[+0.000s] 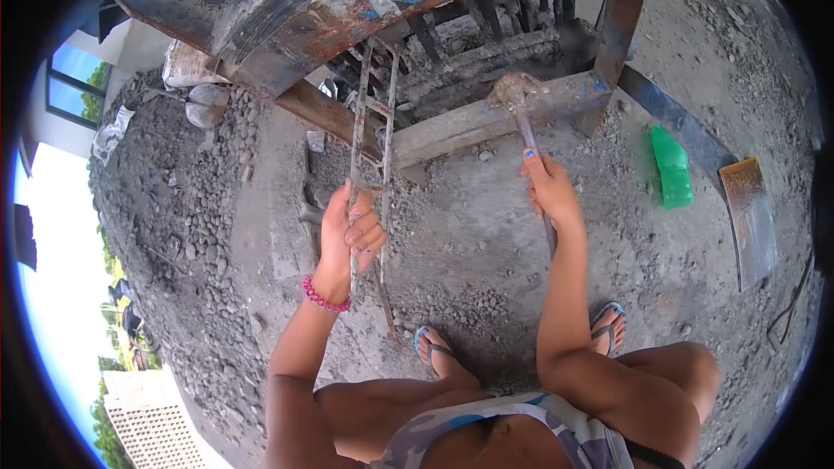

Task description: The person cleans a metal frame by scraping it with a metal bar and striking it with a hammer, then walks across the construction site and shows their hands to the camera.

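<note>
My left hand (350, 230) is wrapped round one rail of a narrow, ladder-like metal frame (358, 122), grey with dried cement. The frame stands tilted, its far end overlapping the rusty blue steel machine (313, 35). My right hand (553, 191) grips the handle of a hammer (527, 132). Its head is caked with cement and overlaps the machine's lower grey beam (469, 130) in this view. Dark upright bars (486, 17) show behind that beam, inside the machine.
A green cut plastic bottle (671, 169) lies on the right, near a curved metal strip (678, 113) and a rusty, partly clear sheet (749, 217). To the left are a gravel heap (195, 208), a shovel blade (207, 106) and a sack (191, 65). My sandalled feet (434, 347) are below.
</note>
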Motion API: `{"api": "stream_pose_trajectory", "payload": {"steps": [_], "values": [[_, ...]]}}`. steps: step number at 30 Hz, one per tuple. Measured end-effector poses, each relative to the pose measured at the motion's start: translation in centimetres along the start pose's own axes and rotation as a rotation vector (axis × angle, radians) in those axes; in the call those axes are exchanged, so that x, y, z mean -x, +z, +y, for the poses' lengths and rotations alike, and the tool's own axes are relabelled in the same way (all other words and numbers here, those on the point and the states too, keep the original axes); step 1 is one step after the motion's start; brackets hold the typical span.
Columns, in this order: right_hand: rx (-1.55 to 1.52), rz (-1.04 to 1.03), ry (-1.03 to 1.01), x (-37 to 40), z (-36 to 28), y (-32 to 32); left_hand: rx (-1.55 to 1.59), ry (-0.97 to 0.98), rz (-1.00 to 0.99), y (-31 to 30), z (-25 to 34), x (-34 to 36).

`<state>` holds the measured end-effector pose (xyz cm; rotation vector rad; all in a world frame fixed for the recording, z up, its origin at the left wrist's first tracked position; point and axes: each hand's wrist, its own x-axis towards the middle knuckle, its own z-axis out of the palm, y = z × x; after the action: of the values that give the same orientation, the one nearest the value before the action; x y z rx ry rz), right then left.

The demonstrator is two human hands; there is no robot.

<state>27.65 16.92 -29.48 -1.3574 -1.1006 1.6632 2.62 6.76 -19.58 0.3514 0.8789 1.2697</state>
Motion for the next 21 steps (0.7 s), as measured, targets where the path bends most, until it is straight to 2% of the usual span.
{"api": "stream_pose_trajectory", "payload": {"steps": [7,11,14,16,18,19,21], "values": [[0.024,0.024,0.006,0.2,-0.3,0.1,0.17,0.033,-0.206,1.4,0.9,-6.3],[-0.04,0.011,-0.025,0.1,0.3,0.5,-0.007,0.177,-0.145,2.1,1.2,-10.5],[-0.111,-0.028,-0.019,0.1,0.3,0.6,-0.306,0.24,0.035,2.5,0.2,-14.4],[-0.082,-0.021,-0.044,0.1,-0.2,-0.1,-0.379,0.279,0.079,2.1,-1.0,-16.6],[-0.071,0.014,-0.106,-0.8,0.4,-0.7,-0.392,0.145,0.071,0.9,-1.8,-18.1],[-0.064,-0.011,-0.056,-0.3,-0.9,-1.4,-0.528,0.186,0.088,0.4,-2.4,-18.8],[-0.08,-0.052,-0.094,-1.3,-0.3,-2.7,-0.526,0.188,0.173,1.7,-3.3,-18.5]]}}
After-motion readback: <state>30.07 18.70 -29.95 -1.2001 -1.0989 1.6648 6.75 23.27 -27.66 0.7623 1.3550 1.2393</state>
